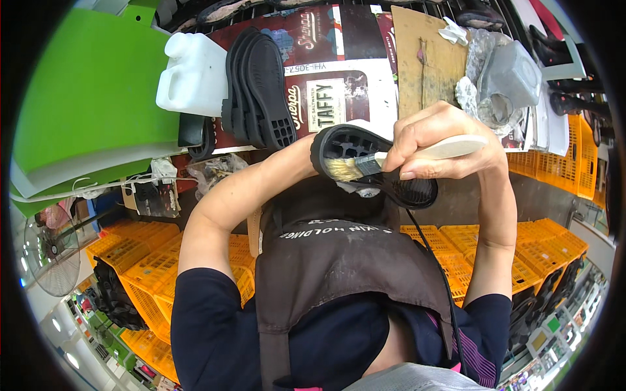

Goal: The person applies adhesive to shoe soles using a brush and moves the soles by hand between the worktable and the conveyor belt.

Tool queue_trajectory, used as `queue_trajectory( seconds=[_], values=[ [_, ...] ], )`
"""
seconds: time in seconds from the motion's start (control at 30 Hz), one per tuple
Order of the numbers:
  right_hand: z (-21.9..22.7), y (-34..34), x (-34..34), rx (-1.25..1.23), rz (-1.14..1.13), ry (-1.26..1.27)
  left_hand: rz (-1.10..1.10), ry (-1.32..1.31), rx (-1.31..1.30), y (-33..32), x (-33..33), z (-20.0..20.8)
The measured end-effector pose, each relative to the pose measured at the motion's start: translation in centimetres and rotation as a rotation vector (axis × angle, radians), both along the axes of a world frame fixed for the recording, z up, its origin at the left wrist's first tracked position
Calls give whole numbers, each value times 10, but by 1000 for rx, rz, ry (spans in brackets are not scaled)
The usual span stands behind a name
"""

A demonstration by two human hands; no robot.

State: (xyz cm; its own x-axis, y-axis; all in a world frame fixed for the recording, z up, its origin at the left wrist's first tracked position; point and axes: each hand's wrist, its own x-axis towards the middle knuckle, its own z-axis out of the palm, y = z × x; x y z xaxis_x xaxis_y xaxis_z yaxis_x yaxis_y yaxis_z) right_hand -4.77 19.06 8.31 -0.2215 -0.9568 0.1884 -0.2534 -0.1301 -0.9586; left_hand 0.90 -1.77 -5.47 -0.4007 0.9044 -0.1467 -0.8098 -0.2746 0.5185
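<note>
A black shoe sole is held above my apron, its hollow, ribbed inner side facing up. My left forearm reaches to its heel end; the hand is mostly hidden behind the sole, which it supports from beneath. In my right hand is a flat paintbrush with a cream handle, gripped between thumb and fingers. Its pale bristles touch the inside of the heel, beside the raised grid. Beyond my left forearm, several matching black soles stand nested together on the printed cardboard covering the bench.
A white plastic jug stands left of the nested soles, near a green panel. At the back right, a clear plastic container lies among crumpled wrap. Orange crates flank me on both sides. A fan is at far left.
</note>
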Motion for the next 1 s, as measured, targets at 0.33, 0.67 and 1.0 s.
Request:
queue_trajectory(
  seconds=[0.33, 0.67, 1.0],
  values=[
    [10, 66, 2, 190, -177, 346, 315, -122, -367, -8, -2, 45],
    [-2, 42, 48, 54, -525, 225, 489, -444, 9, 15, 0, 54],
    [-20, 78, 25, 312, -966, 455, 459, -399, -138, 5, 16, 49]
  ],
)
